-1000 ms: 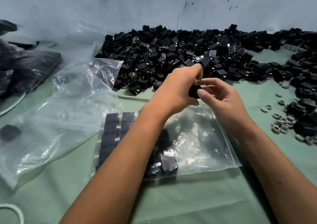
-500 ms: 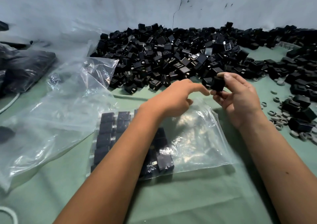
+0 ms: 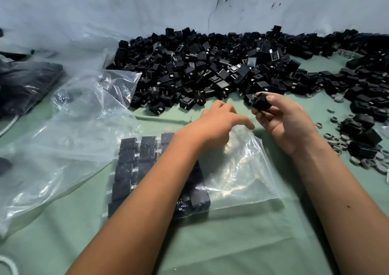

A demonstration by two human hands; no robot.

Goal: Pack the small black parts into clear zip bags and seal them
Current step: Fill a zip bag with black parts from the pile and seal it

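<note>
A clear zip bag lies flat on the green table, its left half filled with rows of black parts. My left hand hovers over the bag's top edge, fingers loosely curled, a fingertip touching the plastic. My right hand grips one small black part with a metal prong, held just above the table to the right of the left hand. A big heap of loose black parts stretches along the wall behind both hands.
Crumpled empty clear bags lie at the left. Dark filled bags sit at the far left. Grey rings and more black parts are scattered at the right. A white cord curls at the bottom left.
My hands have come apart: the right one carried the black part right and up, while the left hand let go of it and sank toward the bag's top edge.
</note>
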